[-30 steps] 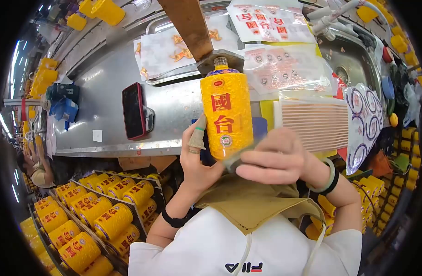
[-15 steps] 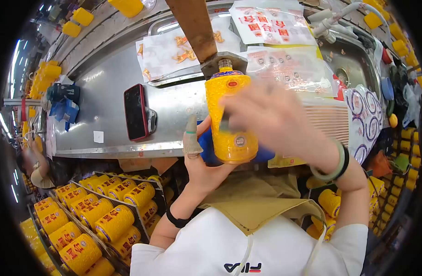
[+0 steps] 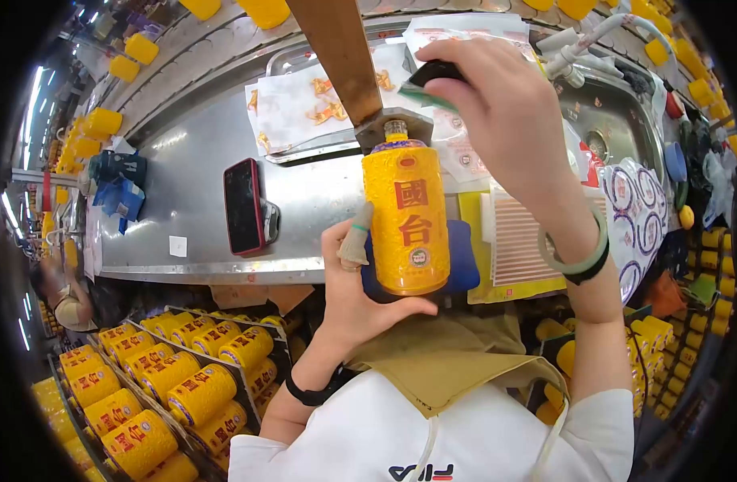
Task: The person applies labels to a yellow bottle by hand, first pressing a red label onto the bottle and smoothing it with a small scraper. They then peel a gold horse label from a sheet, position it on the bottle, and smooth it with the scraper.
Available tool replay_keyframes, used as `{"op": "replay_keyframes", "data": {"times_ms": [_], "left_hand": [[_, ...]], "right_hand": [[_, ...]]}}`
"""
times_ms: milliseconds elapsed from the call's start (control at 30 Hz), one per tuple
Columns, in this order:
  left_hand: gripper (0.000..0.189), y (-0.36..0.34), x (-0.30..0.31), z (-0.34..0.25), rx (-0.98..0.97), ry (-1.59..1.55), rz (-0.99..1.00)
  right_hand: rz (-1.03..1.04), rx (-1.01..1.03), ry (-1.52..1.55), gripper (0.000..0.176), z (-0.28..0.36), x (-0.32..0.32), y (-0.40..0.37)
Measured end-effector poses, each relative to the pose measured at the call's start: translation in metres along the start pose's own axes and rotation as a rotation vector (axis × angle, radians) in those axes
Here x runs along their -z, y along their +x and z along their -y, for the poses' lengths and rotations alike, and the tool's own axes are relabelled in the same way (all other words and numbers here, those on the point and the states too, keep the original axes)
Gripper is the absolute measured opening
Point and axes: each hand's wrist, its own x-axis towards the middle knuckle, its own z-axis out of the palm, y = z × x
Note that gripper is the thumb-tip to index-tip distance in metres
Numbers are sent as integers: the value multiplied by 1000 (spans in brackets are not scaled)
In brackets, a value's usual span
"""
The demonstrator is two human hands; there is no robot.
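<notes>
A yellow textured bottle [image 3: 406, 261] with red characters and a clear neck lies in the middle, its neck against a metal bracket on a brown bar [image 3: 336, 48]. My left hand [image 3: 348, 297] cradles the bottle's lower left side. A cloth finger cover with a green band sits on one finger, and the thumb reaches under the bottle's base. Up and to the right, my right hand [image 3: 505, 104] grips a small scraper [image 3: 434, 79] with a black grip and a greenish blade. The scraper is apart from the bottle. Blue material [image 3: 462, 257] shows behind the bottle.
Decal sheets with orange figures [image 3: 304, 108] lie on a tray; striped sheets [image 3: 525, 241] and purple-ringed sheets [image 3: 632, 209] are at right. A phone [image 3: 243, 207] rests on the metal table [image 3: 184, 173]. Crates of yellow bottles [image 3: 200, 390] stand below left. A sink [image 3: 617, 104] is at upper right.
My right hand has moved up and away from the bottle with the scraper. Red characters now show on the bottle's front, which the hand partly covered before.
</notes>
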Motion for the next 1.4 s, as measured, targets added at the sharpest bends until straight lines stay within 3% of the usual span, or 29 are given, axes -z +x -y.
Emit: {"op": "replay_keyframes", "data": {"times_ms": [67,100,133,200,233,333,467,567,667,733,767,800,867,900,933,967,1000,1067,1133,1200,1300,1333,1367,1400], "left_hand": [[101,9,7,9,-31,-225,98],[90,14,6,5,12,-238,36],[90,21,7,4,11,-237,36],[78,37,9,3,-141,124,134],[69,40,4,-4,-105,133,97],[67,49,7,-18,-113,341,182],[75,66,8,-40,-76,499,298],[76,72,6,-40,-47,613,322],[69,73,7,-23,-107,505,163],[68,73,10,-18,-116,405,99],[58,74,14,-21,-106,383,101],[58,72,16,-14,-99,384,104],[44,68,23,4,-61,132,92],[38,67,30,-4,95,-9,119],[38,62,28,-1,94,-11,118],[42,56,24,7,140,-265,46],[48,51,21,12,185,-518,-25],[55,44,26,11,204,-545,15],[74,39,29,4,297,-335,150],[76,34,25,-1,306,-333,125],[75,23,17,4,251,-414,60],[71,20,16,7,195,-498,14],[88,20,20,3,279,-546,65],[88,17,19,3,280,-543,66]], "right_hand": [[-34,-369,480,21,9,11,-5],[87,-526,554,24,13,21,-11],[86,-525,555,24,16,23,-18],[23,-880,940,24,21,21,-37],[-9,-933,994,24,19,20,-48],[-95,-1055,1075,24,22,22,-72],[-78,-1106,1053,25,24,16,-80],[-87,-1072,1043,25,29,12,-71],[-68,-1023,969,26,31,14,-59],[22,-894,953,29,32,16,-55],[94,-865,1031,31,35,17,-50],[219,-705,996,33,35,18,-45],[246,-453,657,35,39,10,-40],[247,-452,656,35,35,10,-38],[180,-308,476,34,31,11,-36],[114,-165,297,34,29,12,-35],[115,-164,297,34,34,12,-40],[164,116,365,29,55,19,-60],[280,239,637,26,75,33,-65],[342,218,678,26,79,39,-65],[133,-64,377,28,50,14,-59],[72,-72,294,27,37,16,-51],[42,-1,214,25,28,16,-51],[10,68,133,23,22,17,-53]]}}
